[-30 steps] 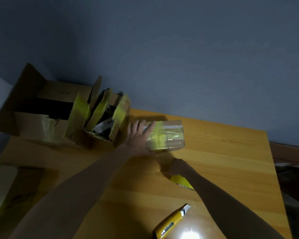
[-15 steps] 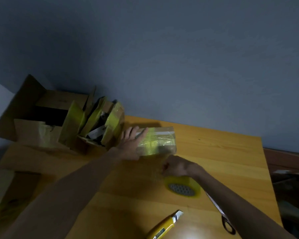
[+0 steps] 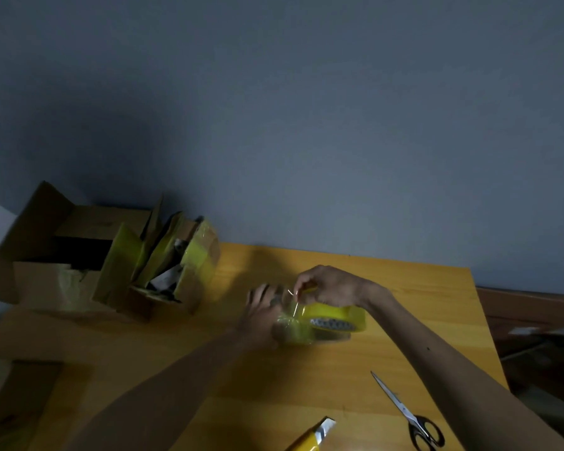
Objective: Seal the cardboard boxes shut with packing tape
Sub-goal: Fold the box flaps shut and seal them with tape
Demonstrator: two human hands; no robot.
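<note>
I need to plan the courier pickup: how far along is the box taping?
Done: the small box already carries shiny tape bands. In hand: the left hand rests on it while the right hand pinches the loose end of the tape roll above it. Left: the open boxes by the wall stand unsealed, flaps up; cutting the strip with the scissors too.

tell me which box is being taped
The small box at mid-table, under the left hand, next to the tape roll. The big box and the yellow-flapped box at back left stand open, untouched.
</note>
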